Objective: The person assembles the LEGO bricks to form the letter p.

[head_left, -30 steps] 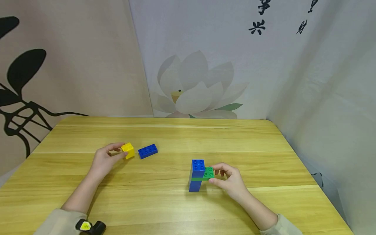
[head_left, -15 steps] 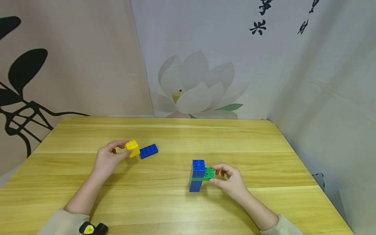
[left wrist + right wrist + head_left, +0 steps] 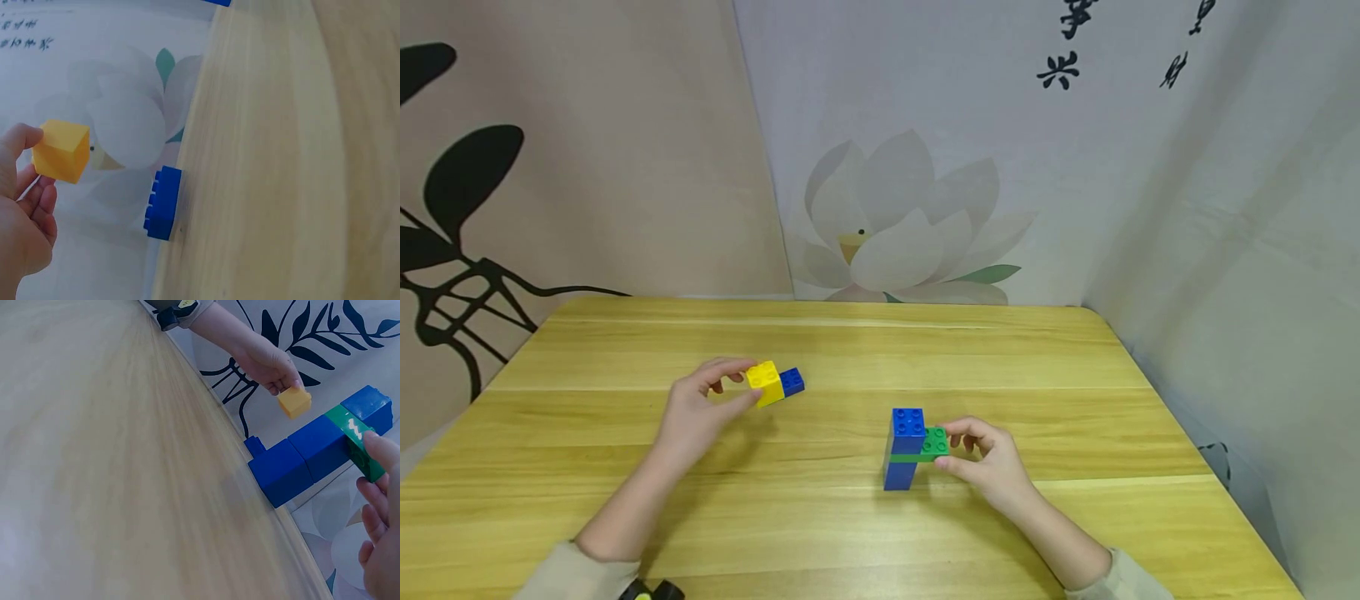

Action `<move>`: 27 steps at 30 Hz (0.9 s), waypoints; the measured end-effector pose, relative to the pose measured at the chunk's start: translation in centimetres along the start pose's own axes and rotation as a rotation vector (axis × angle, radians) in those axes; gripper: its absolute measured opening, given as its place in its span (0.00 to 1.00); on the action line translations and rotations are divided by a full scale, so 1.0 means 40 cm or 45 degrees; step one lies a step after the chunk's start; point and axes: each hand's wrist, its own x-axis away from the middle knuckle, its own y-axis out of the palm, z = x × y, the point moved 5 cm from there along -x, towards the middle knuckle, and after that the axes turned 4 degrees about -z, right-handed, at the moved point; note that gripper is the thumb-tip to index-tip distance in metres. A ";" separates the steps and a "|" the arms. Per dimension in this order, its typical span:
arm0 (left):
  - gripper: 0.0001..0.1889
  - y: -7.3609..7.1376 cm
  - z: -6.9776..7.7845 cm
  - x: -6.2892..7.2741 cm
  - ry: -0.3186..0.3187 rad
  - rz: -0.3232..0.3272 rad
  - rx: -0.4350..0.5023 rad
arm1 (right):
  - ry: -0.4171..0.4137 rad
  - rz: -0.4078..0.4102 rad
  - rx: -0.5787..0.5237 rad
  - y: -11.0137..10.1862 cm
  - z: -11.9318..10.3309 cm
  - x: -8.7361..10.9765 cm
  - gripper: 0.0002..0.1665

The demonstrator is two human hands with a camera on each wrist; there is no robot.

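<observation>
My left hand [image 3: 696, 412] pinches a yellow toy brick [image 3: 766, 383] between thumb and fingers, above the table. From the head view it overlaps the near end of a loose blue brick [image 3: 792, 382]; the left wrist view shows the yellow brick apart from that studded blue brick [image 3: 164, 203]. My right hand [image 3: 992, 462] grips the jutting end of a green brick [image 3: 935, 443] by its edges. The green brick sits within an upright stack, with a blue brick [image 3: 907, 429] on top and two blue bricks [image 3: 281, 472] below it.
The stack stands on a wooden table [image 3: 820, 533] in front of me. Printed cloth [image 3: 910, 108] hangs behind the table's far edge, and more pale cloth [image 3: 1247, 250] hangs along the right side. A black device [image 3: 655, 590] is strapped at my left sleeve.
My left hand has carried the yellow brick to the right, from beside the loose blue brick to where it covers part of it in the head view. My right hand and the stack stay put.
</observation>
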 end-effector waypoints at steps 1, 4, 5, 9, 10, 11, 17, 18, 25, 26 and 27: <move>0.18 0.002 0.005 0.001 0.013 0.001 0.007 | 0.001 -0.001 0.000 0.000 0.000 0.000 0.19; 0.18 0.010 0.020 0.005 0.050 -0.002 0.027 | 0.005 -0.003 -0.001 0.001 0.001 -0.001 0.19; 0.17 0.013 0.025 0.006 0.063 -0.007 0.033 | 0.007 -0.003 0.000 0.002 0.002 -0.001 0.19; 0.17 0.023 0.048 0.012 0.097 -0.033 0.057 | 0.013 0.001 0.003 0.002 0.002 0.000 0.19; 0.17 0.026 0.055 0.012 0.102 -0.043 0.063 | 0.014 0.002 0.005 0.002 0.002 0.000 0.19; 0.16 0.028 0.061 0.014 0.109 -0.050 0.074 | 0.014 0.003 0.007 0.003 0.002 0.000 0.19; 0.16 0.048 0.097 0.025 0.141 -0.082 0.134 | 0.010 0.001 0.009 0.002 0.003 -0.001 0.19; 0.16 0.052 0.102 0.027 0.148 -0.086 0.141 | 0.009 0.000 0.008 0.002 0.004 -0.002 0.19; 0.18 0.077 0.138 0.032 0.219 -0.125 0.228 | -0.008 -0.006 0.007 0.000 0.007 0.000 0.18; 0.18 0.081 0.144 0.032 0.229 -0.130 0.245 | -0.011 -0.006 0.007 0.000 0.008 0.000 0.18; 0.18 0.086 0.150 0.032 0.240 -0.135 0.260 | -0.013 -0.006 0.008 -0.001 0.008 0.000 0.18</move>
